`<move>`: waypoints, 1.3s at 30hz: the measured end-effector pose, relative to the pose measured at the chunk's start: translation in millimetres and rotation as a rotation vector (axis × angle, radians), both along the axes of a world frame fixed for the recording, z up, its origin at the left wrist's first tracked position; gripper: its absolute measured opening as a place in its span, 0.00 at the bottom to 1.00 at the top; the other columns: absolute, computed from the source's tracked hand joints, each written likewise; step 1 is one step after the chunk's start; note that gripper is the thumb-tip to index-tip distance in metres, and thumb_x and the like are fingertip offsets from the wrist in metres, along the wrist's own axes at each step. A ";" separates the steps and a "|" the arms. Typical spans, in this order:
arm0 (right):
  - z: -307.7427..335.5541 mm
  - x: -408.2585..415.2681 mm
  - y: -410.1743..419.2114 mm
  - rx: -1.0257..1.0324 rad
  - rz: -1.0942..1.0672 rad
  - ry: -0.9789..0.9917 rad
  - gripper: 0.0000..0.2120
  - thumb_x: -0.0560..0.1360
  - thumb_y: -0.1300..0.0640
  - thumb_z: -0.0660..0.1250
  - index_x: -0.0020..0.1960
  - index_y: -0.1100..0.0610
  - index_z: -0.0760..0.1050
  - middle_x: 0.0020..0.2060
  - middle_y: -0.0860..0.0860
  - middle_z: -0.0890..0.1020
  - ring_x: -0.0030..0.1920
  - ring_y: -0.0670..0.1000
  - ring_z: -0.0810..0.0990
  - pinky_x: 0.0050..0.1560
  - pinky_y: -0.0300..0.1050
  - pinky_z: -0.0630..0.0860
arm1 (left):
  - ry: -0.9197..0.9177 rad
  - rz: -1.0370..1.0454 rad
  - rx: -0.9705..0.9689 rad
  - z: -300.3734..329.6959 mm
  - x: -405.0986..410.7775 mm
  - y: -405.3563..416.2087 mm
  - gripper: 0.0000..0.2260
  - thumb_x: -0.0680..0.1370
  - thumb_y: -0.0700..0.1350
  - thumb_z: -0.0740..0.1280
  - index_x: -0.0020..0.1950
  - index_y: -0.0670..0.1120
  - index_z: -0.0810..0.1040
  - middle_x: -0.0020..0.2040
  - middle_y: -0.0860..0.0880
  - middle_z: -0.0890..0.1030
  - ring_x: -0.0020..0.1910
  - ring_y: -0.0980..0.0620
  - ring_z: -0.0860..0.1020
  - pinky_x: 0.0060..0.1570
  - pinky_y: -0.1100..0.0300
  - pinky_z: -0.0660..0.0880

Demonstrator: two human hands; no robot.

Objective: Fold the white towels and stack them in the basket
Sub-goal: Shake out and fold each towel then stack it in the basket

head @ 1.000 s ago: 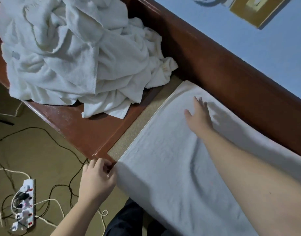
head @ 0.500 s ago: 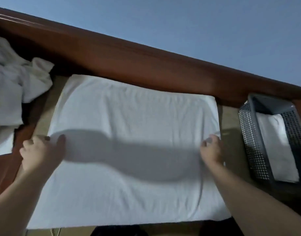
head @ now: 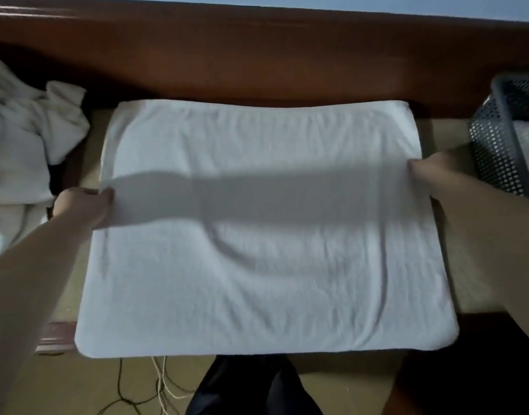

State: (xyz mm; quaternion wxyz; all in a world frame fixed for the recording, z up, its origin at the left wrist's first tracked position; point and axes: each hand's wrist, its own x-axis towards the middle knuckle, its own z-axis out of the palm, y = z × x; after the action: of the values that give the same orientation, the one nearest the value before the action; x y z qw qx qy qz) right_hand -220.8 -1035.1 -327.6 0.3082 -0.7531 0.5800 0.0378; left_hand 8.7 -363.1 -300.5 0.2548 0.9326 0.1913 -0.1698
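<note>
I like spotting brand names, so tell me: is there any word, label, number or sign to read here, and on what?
None: no readable text anywhere in this view.
The spread towel, the towel pile and the basket show no tag, print or number; the picture is also rather blurred.

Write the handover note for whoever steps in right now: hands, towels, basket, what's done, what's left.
Left hand: grips the left edge of the spread towel, about halfway along it.
Right hand: grips the right edge, opposite.
The towel lies flat on the table, its near edge at the table's front.
Pile of unfolded white towels: far left, crumpled.
Basket: right edge of view, with something white inside, likely a folded towel.
Done: this towel is laid out and smoothed.
Left: fold it down, put it in the basket, then work through the pile.
</note>
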 end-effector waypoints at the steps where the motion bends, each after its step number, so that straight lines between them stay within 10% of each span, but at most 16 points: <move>1: -1.0 -0.3 -2.4 -0.006 0.011 0.005 0.27 0.82 0.48 0.68 0.73 0.65 0.71 0.68 0.64 0.76 0.65 0.66 0.78 0.61 0.55 0.76 | -0.024 0.079 0.061 -18.4 -4.4 -24.1 0.23 0.79 0.58 0.71 0.65 0.44 0.82 0.64 0.37 0.81 0.60 0.35 0.81 0.63 0.44 0.78; 10: 25.2 -37.9 57.3 -0.017 -0.124 -0.063 0.28 0.79 0.48 0.68 0.71 0.66 0.73 0.64 0.62 0.79 0.64 0.63 0.80 0.53 0.45 0.73 | 0.031 0.028 0.115 -17.6 -29.7 -19.1 0.26 0.76 0.62 0.69 0.65 0.44 0.77 0.63 0.37 0.80 0.60 0.34 0.78 0.61 0.44 0.77; 16: 23.4 -152.5 107.3 0.057 -0.163 -0.015 0.07 0.71 0.55 0.68 0.42 0.59 0.75 0.38 0.56 0.78 0.43 0.63 0.81 0.43 0.51 0.70 | 0.164 0.160 0.208 -11.9 -139.5 6.3 0.30 0.77 0.59 0.66 0.72 0.40 0.70 0.69 0.34 0.71 0.70 0.30 0.69 0.68 0.35 0.69; 29: 36.6 -205.6 172.3 -0.065 -0.192 0.158 0.25 0.79 0.53 0.65 0.74 0.55 0.65 0.68 0.60 0.74 0.66 0.67 0.74 0.67 0.62 0.67 | 0.248 -0.009 0.221 4.0 -204.6 57.9 0.27 0.77 0.60 0.59 0.66 0.42 0.77 0.63 0.34 0.76 0.64 0.31 0.72 0.66 0.39 0.70; 32: 51.1 -186.1 209.3 -0.194 -0.076 0.209 0.34 0.75 0.52 0.71 0.77 0.57 0.63 0.73 0.63 0.67 0.71 0.68 0.68 0.68 0.65 0.68 | 0.213 -0.027 0.138 11.1 -197.5 44.7 0.30 0.73 0.64 0.61 0.62 0.41 0.79 0.60 0.36 0.77 0.62 0.33 0.73 0.66 0.40 0.72; 39: 65.0 -140.1 396.7 -0.003 0.634 -0.102 0.07 0.80 0.52 0.65 0.57 0.53 0.75 0.51 0.49 0.74 0.56 0.53 0.74 0.50 0.47 0.74 | 0.243 -0.117 -0.049 23.7 -151.6 30.2 0.25 0.82 0.63 0.62 0.60 0.40 0.77 0.54 0.41 0.80 0.52 0.38 0.79 0.52 0.48 0.76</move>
State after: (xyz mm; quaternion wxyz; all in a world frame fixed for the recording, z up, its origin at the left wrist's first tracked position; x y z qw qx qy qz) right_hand -360.8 -638.4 -262.6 0.3087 -0.8978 0.3001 0.0933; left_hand -142.9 -333.0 -276.8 0.2421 0.9082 0.1616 -0.3006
